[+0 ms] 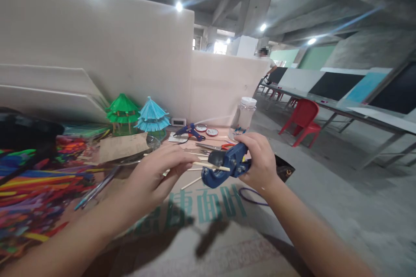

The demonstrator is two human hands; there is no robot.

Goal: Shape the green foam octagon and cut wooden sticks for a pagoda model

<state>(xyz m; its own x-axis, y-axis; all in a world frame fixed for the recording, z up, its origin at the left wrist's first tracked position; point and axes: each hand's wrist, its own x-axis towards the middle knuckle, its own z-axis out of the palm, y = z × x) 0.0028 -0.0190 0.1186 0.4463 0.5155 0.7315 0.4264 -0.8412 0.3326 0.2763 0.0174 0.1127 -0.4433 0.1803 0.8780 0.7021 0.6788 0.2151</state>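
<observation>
Pinching the stick [221, 168], the left hand [156, 171] should align it squarely with the blue tool [233, 159] the right hand [261, 160] grips.

Blue cutting tool [224, 169] in right hand [260, 160] — thin stick [212, 166] in left [162, 171].

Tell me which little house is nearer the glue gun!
The blue house. The green house stands to its left, farther from the glue gun.
</observation>
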